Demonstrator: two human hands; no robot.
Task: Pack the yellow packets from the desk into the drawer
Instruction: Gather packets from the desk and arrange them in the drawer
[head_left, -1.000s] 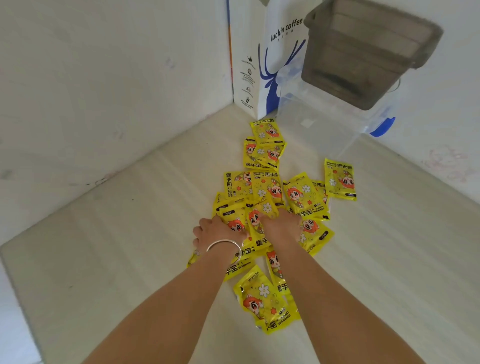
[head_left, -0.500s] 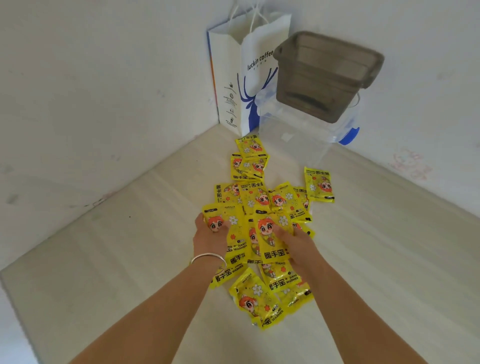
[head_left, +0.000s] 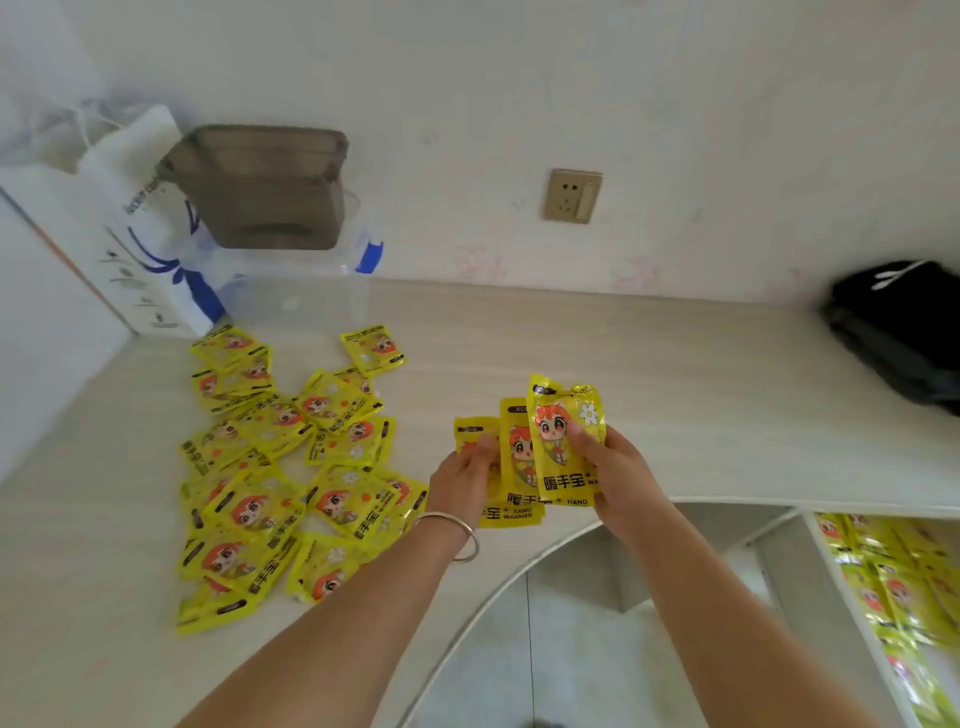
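Both hands have lifted a fan of packets (head_left: 540, 457) off the pile (head_left: 270, 467) — left hand (head_left: 465, 480) and right hand (head_left: 621, 480) pinch them with curled fingers above the tabletop (head_left: 675, 374) edge, carried toward the part-filled drawer (head_left: 893, 587) at lower right; many remain.

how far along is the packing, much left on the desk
Partly done. The open drawer at lower right already holds rows of yellow packets. In hand: the left hand and right hand together hold a small fan of packets above the desk edge. Left: a large scattered pile of packets on the desk, more than a dozen.
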